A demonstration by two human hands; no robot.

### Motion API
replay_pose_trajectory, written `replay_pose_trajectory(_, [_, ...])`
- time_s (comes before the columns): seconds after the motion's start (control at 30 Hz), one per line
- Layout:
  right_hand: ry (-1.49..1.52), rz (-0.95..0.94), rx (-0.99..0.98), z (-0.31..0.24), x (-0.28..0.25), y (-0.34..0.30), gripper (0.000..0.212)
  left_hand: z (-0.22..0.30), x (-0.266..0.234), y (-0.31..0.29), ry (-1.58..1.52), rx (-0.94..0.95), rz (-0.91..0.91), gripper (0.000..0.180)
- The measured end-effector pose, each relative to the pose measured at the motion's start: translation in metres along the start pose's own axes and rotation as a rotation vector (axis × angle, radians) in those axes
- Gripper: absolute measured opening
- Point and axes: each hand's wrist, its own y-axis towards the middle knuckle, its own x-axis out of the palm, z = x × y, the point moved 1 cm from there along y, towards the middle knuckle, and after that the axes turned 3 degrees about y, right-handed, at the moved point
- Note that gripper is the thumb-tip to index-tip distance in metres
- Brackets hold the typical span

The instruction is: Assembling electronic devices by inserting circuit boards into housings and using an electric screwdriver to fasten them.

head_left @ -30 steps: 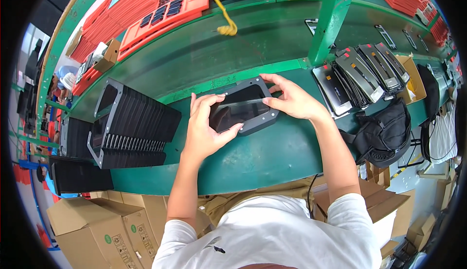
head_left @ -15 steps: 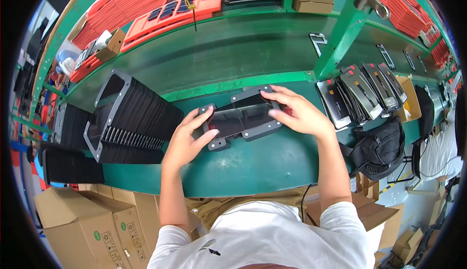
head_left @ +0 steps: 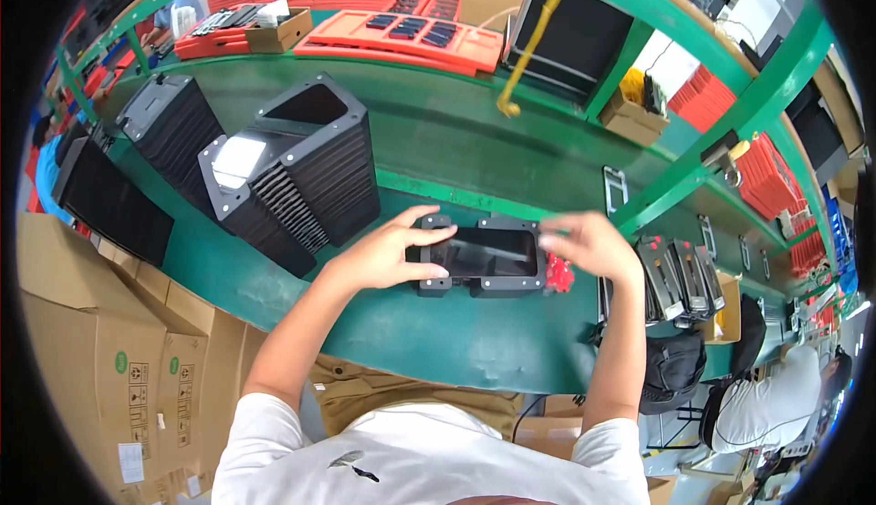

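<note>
A black frame (head_left: 506,285) with raised corner blocks and small round studs lies on the green table in front of me. Inside it is a dark glossy rectangular panel (head_left: 479,251), crossed by a pale blurred streak. My left hand (head_left: 388,254) grips the frame's left end, thumb at the near corner and fingers at the far one. My right hand (head_left: 589,248) is at the frame's right end with bent fingers, smeared by motion; whether they pinch anything is unclear. Just below those fingers, beside the frame, is a small red object (head_left: 559,274), its kind unclear.
Tall stacks of similar black frames (head_left: 333,163) stand on the left. Several flat dark devices (head_left: 659,277) lean in a row at right, near a black backpack (head_left: 673,373). Green uprights and a shelf with red trays (head_left: 392,40) rise behind; cardboard boxes (head_left: 82,359) stand lower left.
My view has turned, shifting the scene. The frame, tilted before, now lies level on the table. My right hand has slid off its far corner to its right end; the red object shows more.
</note>
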Motion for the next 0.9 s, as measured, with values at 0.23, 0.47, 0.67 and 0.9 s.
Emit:
replay_pose_trajectory(0.23, [0.884, 0.584, -0.433, -0.135, -0.001, 0.029, 0.038, -0.011, 0.004, -0.002, -0.046, 0.032, -0.025, 0.075])
replay_pose_trajectory(0.47, [0.76, 0.159, -0.501, -0.121, 0.111, 0.005, 0.018, -0.013, 0.004, -0.007, 0.008, 0.112, 0.039, 0.088])
replay_pose_trajectory(0.67, [-0.019, 0.18, -0.769, -0.119, 0.154, 0.006, 0.02, -0.015, 0.011, -0.013, 0.01, 0.099, 0.076, 0.093])
replay_pose_trajectory(0.9, [-0.027, 0.201, -0.833, -0.105, 0.175, 0.0, 0.03, -0.017, 0.017, -0.012, 0.029, 0.127, 0.122, 0.089])
